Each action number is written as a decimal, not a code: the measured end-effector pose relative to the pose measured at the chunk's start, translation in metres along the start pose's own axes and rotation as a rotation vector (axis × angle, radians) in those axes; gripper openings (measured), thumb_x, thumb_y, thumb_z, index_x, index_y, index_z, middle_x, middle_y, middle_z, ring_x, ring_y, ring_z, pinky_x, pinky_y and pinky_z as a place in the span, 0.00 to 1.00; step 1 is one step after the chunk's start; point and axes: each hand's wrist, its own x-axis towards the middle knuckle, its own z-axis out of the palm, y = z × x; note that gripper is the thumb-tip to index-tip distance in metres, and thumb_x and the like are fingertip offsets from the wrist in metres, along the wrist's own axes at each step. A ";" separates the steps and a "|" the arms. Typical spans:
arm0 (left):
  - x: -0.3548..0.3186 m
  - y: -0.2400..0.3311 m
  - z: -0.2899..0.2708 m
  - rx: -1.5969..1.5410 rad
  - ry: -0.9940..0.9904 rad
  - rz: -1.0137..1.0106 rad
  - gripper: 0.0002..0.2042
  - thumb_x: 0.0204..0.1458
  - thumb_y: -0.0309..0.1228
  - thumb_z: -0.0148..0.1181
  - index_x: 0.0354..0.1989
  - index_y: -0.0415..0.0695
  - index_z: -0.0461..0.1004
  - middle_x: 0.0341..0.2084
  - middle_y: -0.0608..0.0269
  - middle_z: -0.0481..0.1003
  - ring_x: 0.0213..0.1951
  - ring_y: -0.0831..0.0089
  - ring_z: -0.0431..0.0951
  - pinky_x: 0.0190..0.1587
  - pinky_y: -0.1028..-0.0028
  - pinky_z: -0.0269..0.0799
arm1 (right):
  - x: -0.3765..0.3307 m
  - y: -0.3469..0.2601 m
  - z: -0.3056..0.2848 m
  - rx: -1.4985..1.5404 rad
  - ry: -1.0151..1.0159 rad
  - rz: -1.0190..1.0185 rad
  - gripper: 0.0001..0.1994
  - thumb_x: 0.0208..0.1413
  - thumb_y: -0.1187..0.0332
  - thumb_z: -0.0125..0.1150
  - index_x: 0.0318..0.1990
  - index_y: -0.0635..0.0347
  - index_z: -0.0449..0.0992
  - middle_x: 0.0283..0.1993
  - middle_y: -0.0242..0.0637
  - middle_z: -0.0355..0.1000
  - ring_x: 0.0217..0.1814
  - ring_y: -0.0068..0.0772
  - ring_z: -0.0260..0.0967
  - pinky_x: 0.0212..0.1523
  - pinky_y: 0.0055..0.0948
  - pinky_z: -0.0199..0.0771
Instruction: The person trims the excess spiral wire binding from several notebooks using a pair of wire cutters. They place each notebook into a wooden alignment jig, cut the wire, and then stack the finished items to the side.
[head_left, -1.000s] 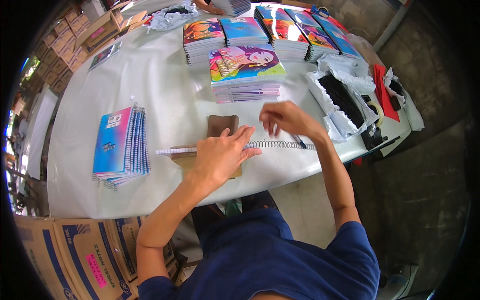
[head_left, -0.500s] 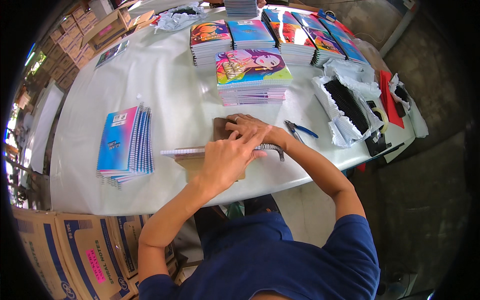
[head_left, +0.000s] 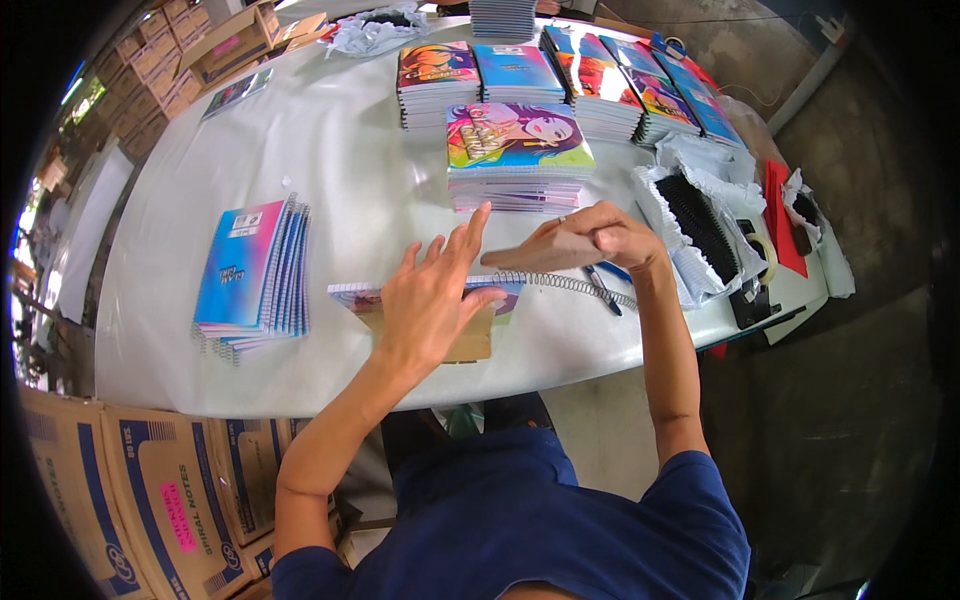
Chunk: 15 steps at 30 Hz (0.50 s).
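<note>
A notebook (head_left: 352, 293) lies with its spine edge up against a tan cardboard piece (head_left: 470, 342) near the table's front edge. My left hand (head_left: 428, 305) rests over it, fingers spread and thumb on the near side. From the notebook's right end a loose dark spiral coil (head_left: 570, 284) sticks out, partly threaded into the edge. Above the coil, my right hand (head_left: 615, 243) is closed on a flat brown board (head_left: 545, 254), tilted and lifted off the table. Blue-handled pliers (head_left: 603, 292) lie beneath, partly hidden by the right hand and coil.
Spiral notebooks (head_left: 240, 265) are stacked at left. A pile of colourful-covered books (head_left: 520, 140) stands ahead, with more stacks (head_left: 520, 72) behind. At right lie a wrapped bundle of black coils (head_left: 695, 220) and a tape roll (head_left: 762, 258). Cardboard boxes (head_left: 165, 490) stand lower left.
My right hand has lifted the brown board off the table and moved right with it. My left hand's fingers have spread apart, and more of the coil shows.
</note>
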 end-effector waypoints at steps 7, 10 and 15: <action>-0.002 -0.008 -0.008 0.041 0.002 -0.030 0.51 0.34 0.50 0.70 0.71 0.58 0.49 0.41 0.59 0.78 0.42 0.61 0.79 0.56 0.55 0.70 | 0.017 0.002 0.010 -0.157 0.018 0.145 0.25 0.55 0.53 0.62 0.51 0.65 0.77 0.50 0.42 0.76 0.51 0.33 0.71 0.55 0.33 0.67; -0.008 -0.011 -0.013 0.027 0.000 -0.049 0.51 0.33 0.50 0.70 0.70 0.58 0.50 0.41 0.59 0.78 0.42 0.61 0.79 0.57 0.53 0.69 | 0.032 -0.002 0.024 -0.278 -0.051 0.207 0.26 0.54 0.54 0.63 0.50 0.70 0.77 0.48 0.44 0.77 0.53 0.34 0.71 0.54 0.33 0.69; -0.010 -0.015 -0.017 0.018 0.009 -0.076 0.51 0.33 0.49 0.70 0.70 0.58 0.51 0.43 0.58 0.78 0.43 0.60 0.79 0.58 0.52 0.67 | 0.022 0.021 0.012 0.294 -0.007 -0.023 0.27 0.55 0.50 0.63 0.50 0.67 0.77 0.46 0.45 0.77 0.48 0.35 0.73 0.51 0.33 0.71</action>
